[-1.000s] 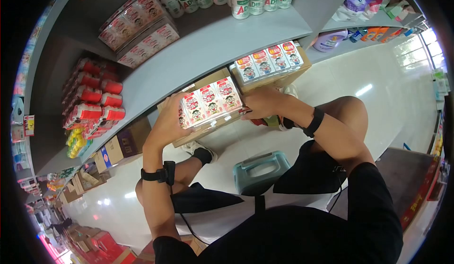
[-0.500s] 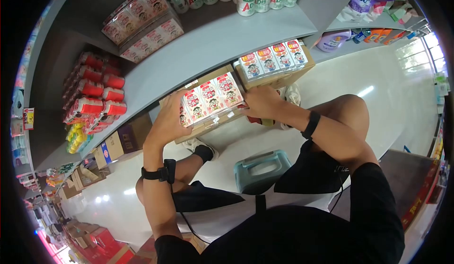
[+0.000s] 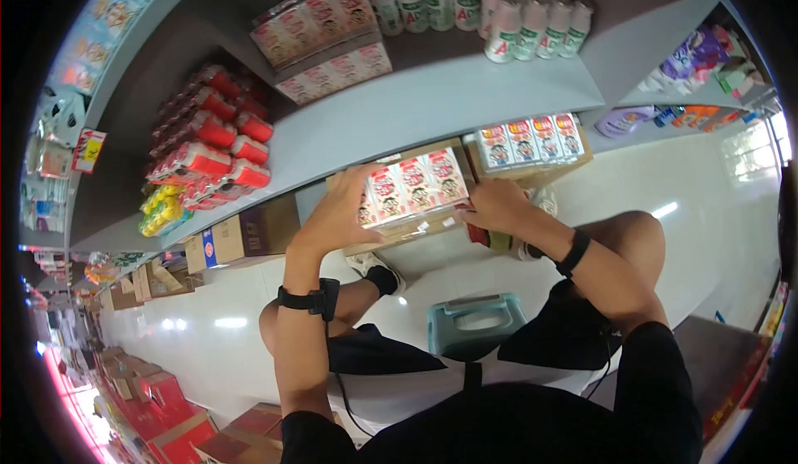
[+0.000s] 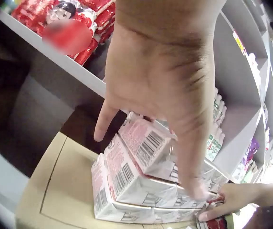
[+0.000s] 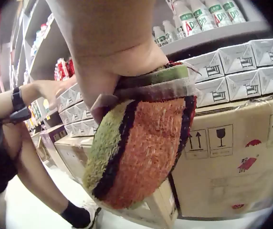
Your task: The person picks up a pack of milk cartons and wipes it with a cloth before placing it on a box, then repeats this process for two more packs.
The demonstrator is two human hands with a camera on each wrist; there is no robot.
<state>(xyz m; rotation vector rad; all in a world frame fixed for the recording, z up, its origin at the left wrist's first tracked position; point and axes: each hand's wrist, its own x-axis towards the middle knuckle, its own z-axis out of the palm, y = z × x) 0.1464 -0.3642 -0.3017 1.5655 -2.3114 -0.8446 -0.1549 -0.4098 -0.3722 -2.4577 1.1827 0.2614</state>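
Observation:
White-and-red drink cartons (image 3: 414, 185) in a wrapped pack sit on a cardboard box under the shelf edge. My left hand (image 3: 334, 214) grips their left end, thumb on the near side and fingers on the far side; in the left wrist view the hand (image 4: 162, 90) spans the stacked cartons (image 4: 146, 176). At the pack's right end is my right hand (image 3: 503, 208). In the right wrist view that hand (image 5: 112, 71) pinches a striped green, orange and black woven cloth item (image 5: 143, 148), which hangs down before the boxes.
Another carton pack (image 3: 532, 141) stands on a box to the right. Above, the grey shelf (image 3: 465, 102) holds white bottles (image 3: 436, 2), pink carton packs (image 3: 320, 23) and red bottle packs (image 3: 216, 140). A teal case (image 3: 475, 323) lies on the floor between the legs.
The head view has shifted, so shelf, cartons and hands appear further right and lower. My left hand stays on the carton pack, and my right hand still holds the cloth item beside it.

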